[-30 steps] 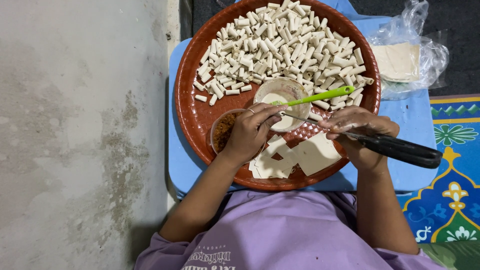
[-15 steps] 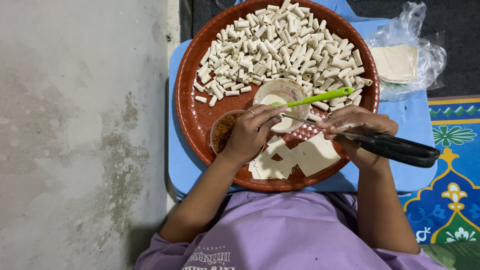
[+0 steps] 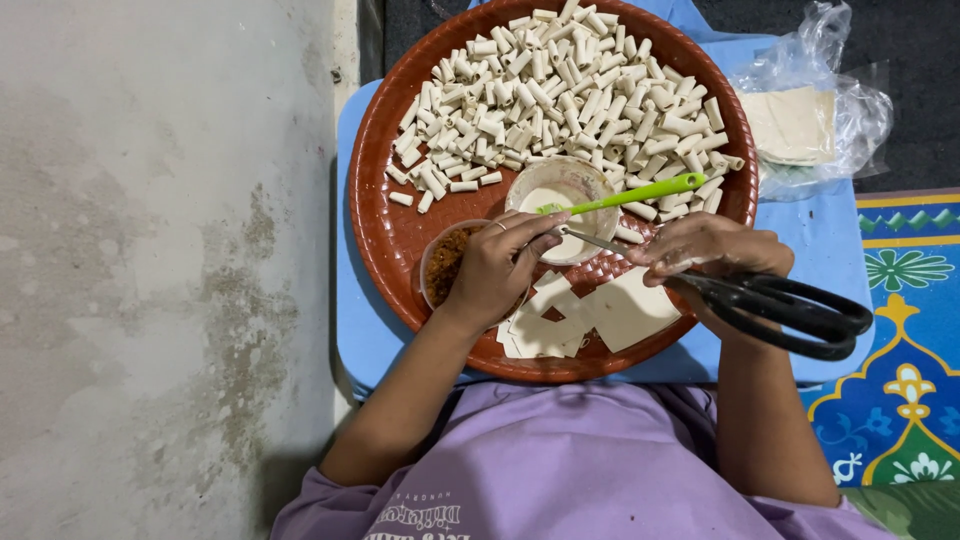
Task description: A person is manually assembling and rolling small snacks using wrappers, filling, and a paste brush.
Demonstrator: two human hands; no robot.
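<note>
Head view, looking down on my lap and the low blue table [image 3: 800, 250].

Hands: My left hand [image 3: 497, 268] lies over the near part of the tray [image 3: 395, 240], fingers curled together and pinching a small piece at their tips beside the paste bowl; what exactly they nip is too small to tell. My right hand [image 3: 705, 250] is closed around the black scissors [image 3: 790, 310], whose thin blades [image 3: 600, 242] point toward my left fingertips and look nearly shut.

Risks: The blade tips sit just beside my left fingers, so a careless snip could nick them. My left wrist covers part of the filling bowl and could tip it or drag filling onto the wrappers. The green spoon [image 3: 625, 195] rests across the paste bowl with its handle overhanging the rolls; a nudge from either hand could flip it and spill paste.

Containers: The round brown tray holds a large heap of small white rolls [image 3: 560, 90] on its far half, and a few flat squares of wrapper [image 3: 620, 315] on its near edge. The clear paste bowl [image 3: 560, 195] holds a whitish paste. The smaller filling bowl [image 3: 445, 262] holds a reddish-brown crumbly filling. A clear bag [image 3: 810, 120] on the table, right of the tray, holds a stack of pale wrapper sheets.
</note>
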